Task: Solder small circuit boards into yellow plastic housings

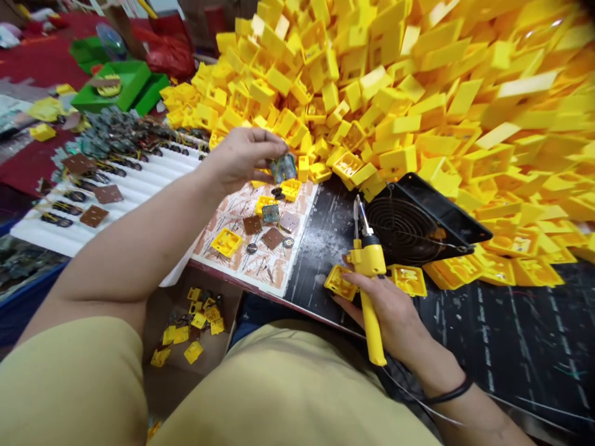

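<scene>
My left hand (244,156) is raised over the bench, fingers pinched on a small grey-green circuit board (283,167). My right hand (388,306) rests on the black bench top, wrapped round the handle of a yellow soldering iron (369,279) whose tip points away from me. The fingers of that hand also touch a yellow plastic housing (339,284) lying flat. Below the left hand, on a patterned sheet (260,260), lie more yellow housings (226,241), brown boards (272,237) and small round parts.
A huge heap of yellow housings (418,93) fills the back and right. A black fan (413,220) stands tilted just beyond the iron. A white corrugated sheet (139,179) at left carries boards and dark parts. Green trays (125,83) sit far left. A cardboard box (195,322) holds scraps below.
</scene>
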The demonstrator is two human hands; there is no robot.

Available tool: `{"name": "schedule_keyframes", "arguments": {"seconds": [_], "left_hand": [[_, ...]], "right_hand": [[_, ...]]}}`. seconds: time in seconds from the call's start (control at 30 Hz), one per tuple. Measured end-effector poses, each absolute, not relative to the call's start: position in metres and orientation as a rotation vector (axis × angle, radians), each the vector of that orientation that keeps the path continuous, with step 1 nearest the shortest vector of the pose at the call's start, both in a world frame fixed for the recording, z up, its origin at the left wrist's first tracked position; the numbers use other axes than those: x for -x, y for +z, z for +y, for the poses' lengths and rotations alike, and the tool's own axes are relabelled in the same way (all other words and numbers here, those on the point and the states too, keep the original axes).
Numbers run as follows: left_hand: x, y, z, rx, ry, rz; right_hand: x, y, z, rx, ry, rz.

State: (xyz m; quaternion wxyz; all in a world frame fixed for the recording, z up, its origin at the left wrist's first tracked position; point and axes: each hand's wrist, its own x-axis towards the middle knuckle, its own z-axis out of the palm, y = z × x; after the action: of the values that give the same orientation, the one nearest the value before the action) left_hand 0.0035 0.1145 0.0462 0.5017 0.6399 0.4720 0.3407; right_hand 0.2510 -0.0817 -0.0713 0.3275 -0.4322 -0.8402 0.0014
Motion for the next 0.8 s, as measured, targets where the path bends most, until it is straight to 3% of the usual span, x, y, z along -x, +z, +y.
{"name": "schedule_keyframes", "arguments": {"seconds": [0.53, 0.7, 0.8], "left_hand": [[-0.015, 0.053, 0.067, -1.907, 0.503, 1.086], [-0.027, 0.017, 0.028, -2.309, 0.011, 0.765], [-0.033, -0.011, 0.009, -2.462, -0.067, 0.829]], "right_hand": [[-0.252, -0.069, -0.087, 1.120, -0.064, -2.168], [-0.252, -0.071, -0.091, 1.161, 0.030, -2.193], [-0.256, -0.073, -0.093, 1.173, 0.061, -2.220]]}}
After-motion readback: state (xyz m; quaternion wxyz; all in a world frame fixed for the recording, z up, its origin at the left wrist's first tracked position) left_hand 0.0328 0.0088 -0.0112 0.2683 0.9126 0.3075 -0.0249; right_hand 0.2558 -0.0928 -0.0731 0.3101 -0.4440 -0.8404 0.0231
